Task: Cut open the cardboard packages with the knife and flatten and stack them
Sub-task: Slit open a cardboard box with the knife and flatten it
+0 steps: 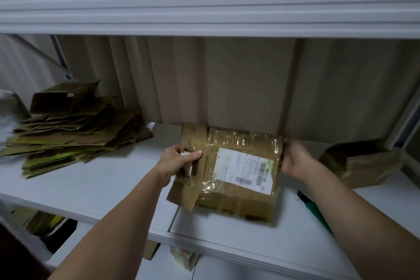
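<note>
I am looking down at a white shelf (109, 179) where the cardboard package (234, 175) is sitting near the middle, wrapped in glossy clear tape and carrying a white shipping label (244, 169) on its upper face. Its left end is standing open, with loose flaps hanging out toward me, and I cannot tell whether anything is lying inside it. Off to the left, well apart from it, a stack of flattened cardboard (72, 136) is resting on the same shelf, and one partly opened box (61, 98) is lying on top of that stack with its dark mouth facing me; what it holds, if anything, is hidden. On the right edge of the shelf another opened package (361, 161) is sitting tilted, its inside too dark to read. My left hand (176, 161) is gripping the left end of the middle package, the thumb lying across the top and the fingers curling in at the opened flap beside a scrap of white paper. My right hand (295, 159) is holding the right end, palm against the side and fingers wrapping behind the far edge, so their tips are out of sight. Both forearms are reaching forward from the bottom of the view, bare and nearly straight. Just beside my right forearm, a green-handled tool (318, 211) is lying on the shelf, mostly covered by the arm, and I cannot say for certain what it is.
</note>
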